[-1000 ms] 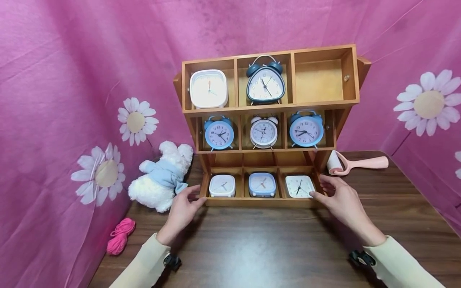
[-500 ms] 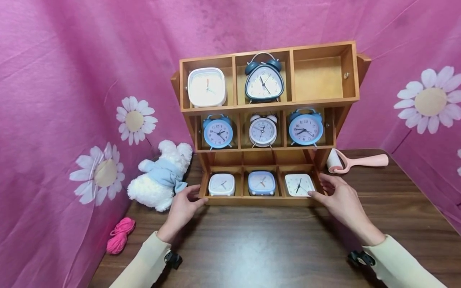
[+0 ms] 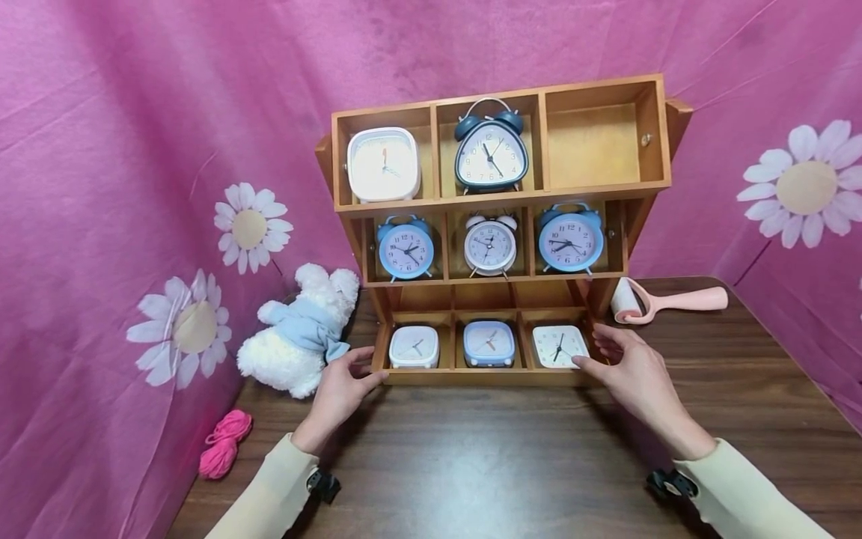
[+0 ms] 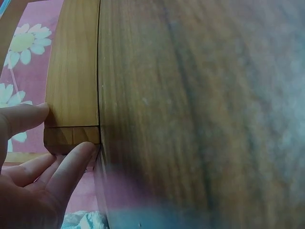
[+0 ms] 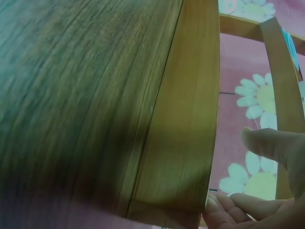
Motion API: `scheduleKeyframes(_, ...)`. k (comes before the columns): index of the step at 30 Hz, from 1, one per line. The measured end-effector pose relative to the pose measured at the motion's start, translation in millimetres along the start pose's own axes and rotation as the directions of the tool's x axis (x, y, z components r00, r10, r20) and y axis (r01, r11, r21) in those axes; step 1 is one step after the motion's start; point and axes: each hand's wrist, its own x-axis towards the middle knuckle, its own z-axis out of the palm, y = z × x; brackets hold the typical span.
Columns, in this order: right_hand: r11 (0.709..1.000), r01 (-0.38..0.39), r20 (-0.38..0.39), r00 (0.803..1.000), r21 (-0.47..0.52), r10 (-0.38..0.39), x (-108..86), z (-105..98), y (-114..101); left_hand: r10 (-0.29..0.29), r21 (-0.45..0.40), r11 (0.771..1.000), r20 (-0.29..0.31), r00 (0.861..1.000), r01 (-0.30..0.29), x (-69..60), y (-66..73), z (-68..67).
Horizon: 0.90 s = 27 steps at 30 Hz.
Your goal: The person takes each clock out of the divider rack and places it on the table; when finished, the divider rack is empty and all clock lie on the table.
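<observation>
A three-tier wooden shelf (image 3: 491, 379) stands on the table, holding several clocks. The fingers of my left hand (image 3: 340, 393) lie around the bottom tier's left front corner, also visible in the left wrist view. At the right front corner, the fingers of my right hand (image 3: 640, 378) touch the side, while the thumb reaches over the edge beside a square white clock (image 3: 559, 346). A blue-rimmed clock (image 3: 489, 343) and another white clock (image 3: 414, 347) sit beside it. The top-right compartment (image 3: 592, 146) holds nothing.
A white plush toy (image 3: 283, 359) in blue lies left of the shelf, with pink yarn (image 3: 225, 443) in front of it. To the right lies a pink-handled roller (image 3: 687, 300). Pink cloth with daisies (image 3: 806, 187) hangs behind and at the sides.
The head view has shifted slightly. Both hands stay at the shelf's bottom corners, and the clocks keep their compartments.
</observation>
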Motion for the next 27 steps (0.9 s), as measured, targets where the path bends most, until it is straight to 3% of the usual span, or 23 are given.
scheduleKeyframes(2, 1.0, -0.002, -0.009, 1.0, 0.005, 0.002, 1.0, 2, -3, -0.01, -0.002, 1.0, 0.003, 1.0, 0.01, -1.7, 3.8, -1.7)
scheduleKeyframes(8, 1.0, -0.02, -0.007, 1.0, -0.003, 0.02, 5.0, 10, -12, 0.017, 0.017, 1.0, 0.006, 1.0, -0.017, 10.9, -34.2, 10.8)
scheduleKeyframes(11, 1.0, -0.024, 0.005, 1.0, -0.018, 0.024, 8.0, 14, -16, 0.017, 0.032, 0.999, 0.0, 1.0, -0.017, 14.3, -43.4, 13.6)
scheduleKeyframes(13, 1.0, -0.019, 0.022, 1.0, -0.021, 0.019, 10.6, 16, -19, 0.02, 0.038, 0.999, -0.008, 1.0, -0.02, 11.9, -37.1, 11.0)
scheduleKeyframes(18, 1.0, -0.026, 0.071, 0.997, -0.018, 0.027, 17.2, 23, -22, -0.016, 0.003, 1.0, 0.002, 1.0, 0.016, -2.1, 1.0, -2.5)
scheduleKeyframes(20, 0.999, -0.041, 0.097, 0.994, -0.02, 0.043, 19.3, 26, -22, -0.002, 0.001, 1.0, 0.006, 1.0, 0.002, -2.4, -0.1, -2.3)
scheduleKeyframes(25, 0.997, -0.062, 0.153, 0.986, -0.048, 0.069, 24.9, 31, -24, 0.023, 0.009, 1.0, -0.003, 1.0, -0.023, 8.0, -30.3, 7.7)
scheduleKeyframes(27, 0.996, -0.062, 0.16, 0.985, -0.065, 0.071, 27.1, 33, -25, -0.005, 0.008, 1.0, 0.004, 1.0, 0.005, 12.7, -38.8, 10.7)
